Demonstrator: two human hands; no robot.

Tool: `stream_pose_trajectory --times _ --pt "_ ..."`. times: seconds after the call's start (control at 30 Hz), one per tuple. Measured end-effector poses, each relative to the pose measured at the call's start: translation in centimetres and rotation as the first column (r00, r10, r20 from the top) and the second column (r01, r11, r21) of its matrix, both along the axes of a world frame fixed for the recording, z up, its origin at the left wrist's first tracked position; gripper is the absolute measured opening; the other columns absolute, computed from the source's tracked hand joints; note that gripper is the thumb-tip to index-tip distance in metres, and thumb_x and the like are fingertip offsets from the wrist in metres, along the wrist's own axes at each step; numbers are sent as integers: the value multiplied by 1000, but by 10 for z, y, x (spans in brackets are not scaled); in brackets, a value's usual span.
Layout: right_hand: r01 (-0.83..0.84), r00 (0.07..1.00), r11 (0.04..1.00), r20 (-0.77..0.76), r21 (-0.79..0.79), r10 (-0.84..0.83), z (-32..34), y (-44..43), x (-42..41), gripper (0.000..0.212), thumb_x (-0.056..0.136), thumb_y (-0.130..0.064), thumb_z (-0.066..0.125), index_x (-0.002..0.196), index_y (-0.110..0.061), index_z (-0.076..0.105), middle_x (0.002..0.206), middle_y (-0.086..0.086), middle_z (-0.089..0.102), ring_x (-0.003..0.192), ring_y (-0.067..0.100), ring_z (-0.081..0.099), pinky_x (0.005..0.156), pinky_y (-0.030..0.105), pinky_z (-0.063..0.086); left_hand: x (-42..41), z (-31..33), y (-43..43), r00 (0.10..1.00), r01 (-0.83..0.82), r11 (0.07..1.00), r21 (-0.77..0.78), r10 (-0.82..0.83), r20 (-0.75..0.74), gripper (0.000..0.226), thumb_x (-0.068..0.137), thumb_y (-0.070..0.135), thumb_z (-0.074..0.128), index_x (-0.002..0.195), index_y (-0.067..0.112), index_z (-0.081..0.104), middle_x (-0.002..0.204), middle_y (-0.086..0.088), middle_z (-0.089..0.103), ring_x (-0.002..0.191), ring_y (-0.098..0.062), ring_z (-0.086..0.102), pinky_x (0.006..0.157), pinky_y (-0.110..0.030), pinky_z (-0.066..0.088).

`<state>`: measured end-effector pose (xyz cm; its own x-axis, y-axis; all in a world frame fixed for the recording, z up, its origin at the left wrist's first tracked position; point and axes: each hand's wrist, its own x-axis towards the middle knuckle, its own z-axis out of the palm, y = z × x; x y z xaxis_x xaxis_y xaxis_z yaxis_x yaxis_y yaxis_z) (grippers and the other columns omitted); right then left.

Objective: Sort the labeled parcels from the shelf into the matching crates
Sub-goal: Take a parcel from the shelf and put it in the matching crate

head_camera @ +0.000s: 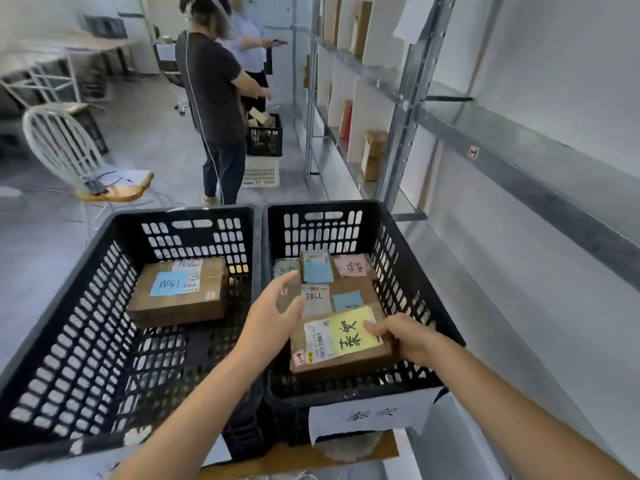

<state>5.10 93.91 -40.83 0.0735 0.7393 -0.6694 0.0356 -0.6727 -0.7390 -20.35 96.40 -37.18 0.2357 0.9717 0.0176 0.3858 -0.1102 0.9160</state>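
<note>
Two black crates stand side by side before me. The left crate [104, 271] holds one brown parcel with a blue label [178, 291]. The right crate [408, 271] holds several labelled parcels. On top, nearest me, lies a brown parcel with a yellow label [341, 344]. My right hand [403, 336] grips that parcel's right edge, thumb on the yellow label. My left hand [273, 313] hovers with its fingers spread over the divide between the crates, just left of the parcel, holding nothing. A white paper tag [372, 415] hangs on the right crate's front.
A metal shelf [450, 123] runs along the right with a few brown parcels [373, 154] standing between white dividers. Two people stand ahead beside a stacked black crate [265, 136] and a white basket. A white chair [69, 150] stands at the left.
</note>
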Motion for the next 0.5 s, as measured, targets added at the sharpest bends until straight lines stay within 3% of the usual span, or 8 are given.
stream_pose_trajectory --times 0.07,0.17,0.3,0.37,0.43,0.5 --pt "-75 997 996 -30 -42 74 -16 13 2 37 89 -13 71 124 -9 62 112 10 75 107 28 69 101 48 50 5 -6 9 1000 -20 1000 10 20 -17 47 99 25 57 144 33 46 137 25 44 128 4 35 102 -20 30" --pt "-125 988 984 -109 -128 111 -33 28 -4 28 92 -8 66 119 -7 61 95 8 78 89 24 75 73 37 60 12 -15 17 998 -44 999 -3 44 -49 49 99 24 57 146 30 44 142 20 44 131 3 34 106 -21 29" --pt "-183 982 965 -70 -188 173 -49 46 -18 20 93 -7 65 112 -5 60 94 9 76 93 27 71 89 47 57 20 -24 28 995 -48 998 -40 44 -91 50 99 25 56 147 29 43 150 15 43 139 -3 35 110 -24 30" --pt "-159 985 961 -94 -225 141 -54 51 -19 24 94 -2 62 118 -5 59 104 13 73 100 31 68 91 51 54 24 -26 37 994 -65 996 -56 60 -88 49 99 25 56 146 29 44 150 13 45 140 -5 36 113 -28 32" --pt "-143 984 952 -143 -271 107 -61 53 -15 23 96 1 57 118 -5 60 115 15 70 113 37 62 105 60 40 27 -27 44 994 -83 995 -55 79 -73 47 99 25 56 145 29 45 148 13 47 139 -6 38 116 -35 33" --pt "-146 984 934 -143 -327 104 -71 53 -10 16 98 0 54 112 -6 59 115 15 68 112 40 57 106 70 28 28 -28 46 994 -100 994 -51 98 -58 45 99 24 56 143 31 46 146 15 49 138 -5 40 116 -37 35"
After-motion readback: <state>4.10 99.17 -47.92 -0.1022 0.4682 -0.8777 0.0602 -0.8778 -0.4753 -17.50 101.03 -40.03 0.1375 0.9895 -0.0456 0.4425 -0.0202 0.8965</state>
